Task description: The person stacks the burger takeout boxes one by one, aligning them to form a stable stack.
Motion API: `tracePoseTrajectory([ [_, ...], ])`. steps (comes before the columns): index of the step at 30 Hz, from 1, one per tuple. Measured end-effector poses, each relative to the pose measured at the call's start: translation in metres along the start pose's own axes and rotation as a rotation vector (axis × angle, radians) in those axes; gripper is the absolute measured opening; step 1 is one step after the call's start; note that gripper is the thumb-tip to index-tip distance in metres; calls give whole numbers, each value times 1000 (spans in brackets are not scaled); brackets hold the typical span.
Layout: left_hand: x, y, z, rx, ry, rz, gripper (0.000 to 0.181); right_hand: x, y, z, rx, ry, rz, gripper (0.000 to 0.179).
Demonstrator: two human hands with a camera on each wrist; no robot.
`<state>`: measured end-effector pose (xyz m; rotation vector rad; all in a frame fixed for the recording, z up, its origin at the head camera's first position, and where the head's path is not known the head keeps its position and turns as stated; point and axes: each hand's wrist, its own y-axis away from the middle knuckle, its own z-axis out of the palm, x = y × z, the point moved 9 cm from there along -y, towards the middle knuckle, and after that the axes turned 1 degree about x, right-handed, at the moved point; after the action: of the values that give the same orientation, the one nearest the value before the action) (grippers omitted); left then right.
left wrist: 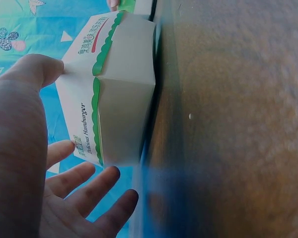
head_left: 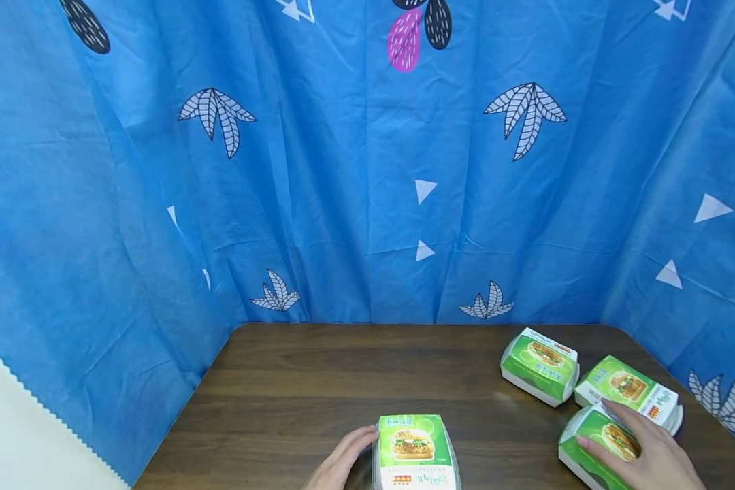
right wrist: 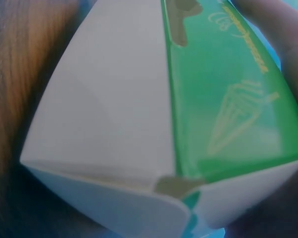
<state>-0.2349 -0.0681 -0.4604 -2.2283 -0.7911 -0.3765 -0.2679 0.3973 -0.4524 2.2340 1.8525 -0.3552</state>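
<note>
In the head view, a green and white cardboard hamburger box (head_left: 413,446) sits at the front middle of the table. My left hand (head_left: 343,459) is at its left side. The left wrist view shows the thumb and index fingertip touching the upper edge of that box (left wrist: 119,94), while the other fingers are spread apart from it. On the right, my right hand (head_left: 649,452) grips a second hamburger box (head_left: 588,442) from above, thumb and fingers across its top. Close up, the right wrist view has the white side and green lid of this box (right wrist: 104,99).
Two more hamburger boxes stand behind the right hand: one (head_left: 533,371) farther back and another (head_left: 618,381) right behind the gripped box, near the table's right edge. A blue patterned curtain (head_left: 343,170) hangs around the brown wooden table (head_left: 343,367).
</note>
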Motion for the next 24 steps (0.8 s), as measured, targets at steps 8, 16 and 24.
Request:
tracePoseTrajectory([
  [8,1,0,-1,8,-6,9,77,2,-1,1,6,10,4,104],
  [16,1,1,-1,9,-12,8,78,6,1,2,-3,8,13,104],
  [24,1,0,0,-12,-11,-14,79,5,1,0,55,30,-61,100],
])
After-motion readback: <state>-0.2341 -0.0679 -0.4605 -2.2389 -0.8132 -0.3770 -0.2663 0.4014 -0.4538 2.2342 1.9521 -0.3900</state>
